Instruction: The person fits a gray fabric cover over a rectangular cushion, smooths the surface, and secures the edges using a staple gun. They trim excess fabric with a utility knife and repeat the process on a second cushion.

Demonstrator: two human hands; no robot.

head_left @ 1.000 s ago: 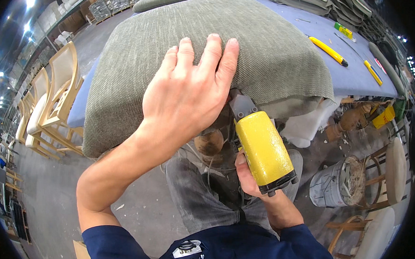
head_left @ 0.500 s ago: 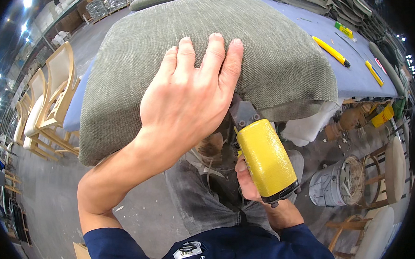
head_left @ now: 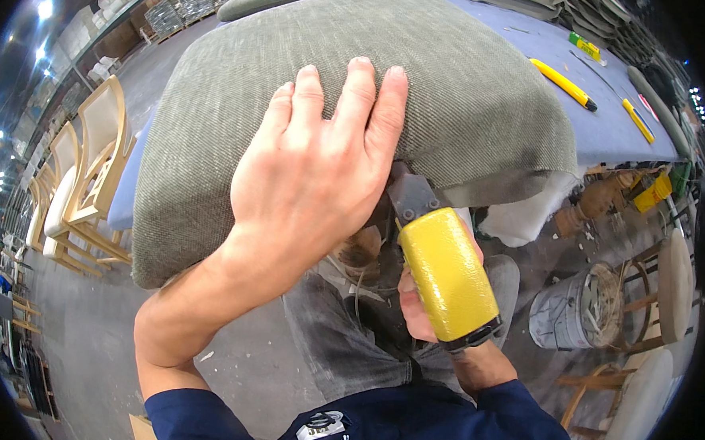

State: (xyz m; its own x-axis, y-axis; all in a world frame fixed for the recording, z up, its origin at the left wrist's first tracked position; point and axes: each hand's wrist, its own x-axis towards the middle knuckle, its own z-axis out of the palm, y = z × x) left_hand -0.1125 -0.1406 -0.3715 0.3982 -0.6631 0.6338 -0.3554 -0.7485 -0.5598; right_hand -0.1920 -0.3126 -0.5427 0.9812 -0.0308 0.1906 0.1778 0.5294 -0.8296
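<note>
A grey-green fabric seat cushion [head_left: 471, 91] lies on the blue-covered table, its near edge overhanging toward me. My left hand [head_left: 316, 158] rests flat on top of it, fingers stretched out, with the thumb hidden. My right hand [head_left: 420, 307] is wrapped round a yellow staple gun [head_left: 449, 277], which covers most of its fingers. The gun's dark nose points up at the cushion's near edge, just right of my left hand; the exact contact point is hidden. White padding [head_left: 528, 217] hangs below the cushion's right corner.
On the blue table [head_left: 612, 142] lie a yellow utility knife [head_left: 563, 84], a second yellow tool [head_left: 638, 121] and a green-yellow box [head_left: 585, 46]. Folded fabric is piled at the back right. A bucket of scraps [head_left: 559, 314] stands at right. Wooden chairs [head_left: 101, 151] line the left.
The staple gun has shifted very slightly left and tilted a little. My left hand stays flat on the cushion, with only a slight shift left in view.
</note>
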